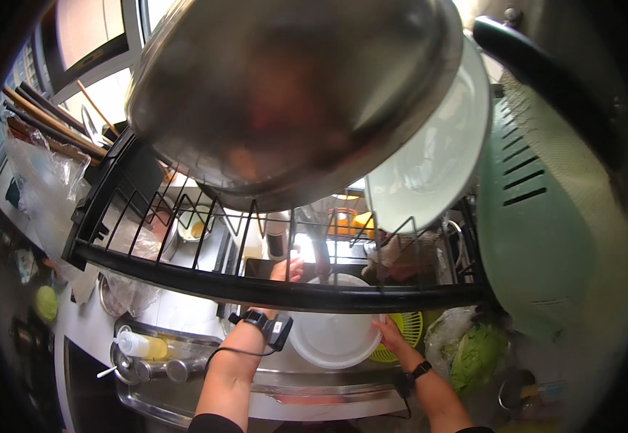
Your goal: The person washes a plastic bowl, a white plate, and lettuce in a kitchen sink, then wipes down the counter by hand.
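A round white translucent basin (335,338) lies over the sink, partly hidden by the black bar of the rack above. My right hand (389,333) grips its right edge, thumb at the rim. My left hand (288,270) reaches beyond the rack bar, up and left of the basin, near the faucet area; its fingers look somewhat apart and I see nothing held in them. Behind the basin's right side shows a yellow-green plastic basket (400,335). Each wrist wears a black device with a cable.
A black wire dish rack (270,295) crosses close above my arms, bearing a large metal pan (292,108), a pale bowl (433,140) and a green slotted board (541,227). An oil bottle (143,345) and metal canisters (184,369) stand left; a leafy green vegetable (476,357) lies right.
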The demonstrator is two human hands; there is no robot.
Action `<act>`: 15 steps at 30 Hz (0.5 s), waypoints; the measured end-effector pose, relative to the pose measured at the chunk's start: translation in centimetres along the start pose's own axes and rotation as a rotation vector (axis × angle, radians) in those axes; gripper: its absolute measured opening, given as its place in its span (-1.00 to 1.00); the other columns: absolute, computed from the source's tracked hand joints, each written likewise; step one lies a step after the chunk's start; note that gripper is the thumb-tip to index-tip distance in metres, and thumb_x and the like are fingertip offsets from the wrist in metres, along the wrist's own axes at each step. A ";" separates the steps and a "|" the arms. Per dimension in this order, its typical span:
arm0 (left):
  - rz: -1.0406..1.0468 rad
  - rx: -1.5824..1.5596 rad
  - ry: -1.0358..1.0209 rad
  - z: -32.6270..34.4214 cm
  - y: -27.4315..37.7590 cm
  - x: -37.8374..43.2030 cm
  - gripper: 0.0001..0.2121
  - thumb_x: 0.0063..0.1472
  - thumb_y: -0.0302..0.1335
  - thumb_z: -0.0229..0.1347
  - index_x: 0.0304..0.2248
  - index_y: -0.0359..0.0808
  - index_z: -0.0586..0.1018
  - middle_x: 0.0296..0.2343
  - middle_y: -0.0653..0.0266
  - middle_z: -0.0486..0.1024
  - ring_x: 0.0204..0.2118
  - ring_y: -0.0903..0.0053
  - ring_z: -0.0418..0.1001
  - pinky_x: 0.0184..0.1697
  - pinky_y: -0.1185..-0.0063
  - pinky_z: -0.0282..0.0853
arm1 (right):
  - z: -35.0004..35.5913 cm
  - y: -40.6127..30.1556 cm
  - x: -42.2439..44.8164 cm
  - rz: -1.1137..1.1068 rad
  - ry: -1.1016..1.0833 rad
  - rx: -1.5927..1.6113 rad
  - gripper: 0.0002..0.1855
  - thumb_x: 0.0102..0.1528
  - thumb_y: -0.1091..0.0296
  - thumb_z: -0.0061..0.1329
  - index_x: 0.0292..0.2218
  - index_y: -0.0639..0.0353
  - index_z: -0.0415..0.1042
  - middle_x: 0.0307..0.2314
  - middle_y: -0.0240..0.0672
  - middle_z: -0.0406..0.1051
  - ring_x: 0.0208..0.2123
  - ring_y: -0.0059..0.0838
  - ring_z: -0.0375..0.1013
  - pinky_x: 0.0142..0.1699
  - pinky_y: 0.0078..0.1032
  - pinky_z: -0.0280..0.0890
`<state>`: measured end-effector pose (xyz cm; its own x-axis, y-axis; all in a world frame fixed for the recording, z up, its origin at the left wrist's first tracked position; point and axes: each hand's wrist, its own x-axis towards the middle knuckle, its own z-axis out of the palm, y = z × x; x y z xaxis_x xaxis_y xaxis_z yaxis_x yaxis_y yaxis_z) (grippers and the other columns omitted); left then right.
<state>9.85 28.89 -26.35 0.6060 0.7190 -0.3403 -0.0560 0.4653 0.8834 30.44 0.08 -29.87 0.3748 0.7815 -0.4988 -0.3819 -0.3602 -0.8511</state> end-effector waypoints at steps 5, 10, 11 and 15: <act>0.042 -0.438 0.013 2.1 1.9 -3.3 -0.61 0.10 -0.15 -0.09 -0.13 -0.18 0.35 -0.42 0.21 0.40 -0.38 0.61 0.36 -0.31 0.63 0.30 | -1.0 -5.6 -8.0 -0.370 0.381 -0.579 -0.56 -0.16 0.40 -0.03 -0.20 0.29 0.22 -0.35 -0.26 0.32 -0.37 -0.46 0.32 -0.28 -0.55 0.23; -0.159 -0.385 0.131 1.2 -3.9 -9.1 -0.52 0.09 -0.18 -0.07 -0.05 -0.21 0.15 -0.27 0.15 0.35 -0.23 0.37 0.34 -0.24 0.43 0.29 | 4.0 -9.1 -15.9 -0.668 0.469 -0.948 -0.60 -0.24 0.47 0.00 -0.29 0.28 0.23 -0.42 -0.14 0.18 -0.31 -0.14 0.22 -0.17 -0.40 0.15; -0.277 -0.308 0.135 2.3 -4.8 -10.9 -0.47 0.08 -0.18 -0.05 -0.03 -0.25 0.12 -0.25 0.14 0.34 -0.19 0.35 0.33 -0.27 0.45 0.32 | 4.7 -8.8 -16.7 -0.662 0.484 -0.947 -0.60 -0.24 0.47 0.00 -0.29 0.28 0.23 -0.42 -0.14 0.18 -0.31 -0.14 0.22 -0.17 -0.40 0.15; -0.596 -0.575 -0.180 7.1 -6.0 -18.0 -0.47 0.05 -0.18 -0.01 -0.04 -0.20 0.12 -0.20 0.16 0.29 -0.13 0.33 0.25 -0.13 0.27 0.22 | 4.9 -5.6 -17.2 -0.912 0.382 -1.370 -0.60 -0.24 0.44 -0.05 -0.26 0.17 0.27 -0.46 -0.23 0.20 -0.40 -0.26 0.22 -0.28 -0.42 0.15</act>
<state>4.86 9.46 -23.26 0.7767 0.1997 -0.5974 -0.0521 0.9655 0.2550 22.01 -8.79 -15.71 0.2901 0.8841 0.3664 0.9430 -0.1987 -0.2671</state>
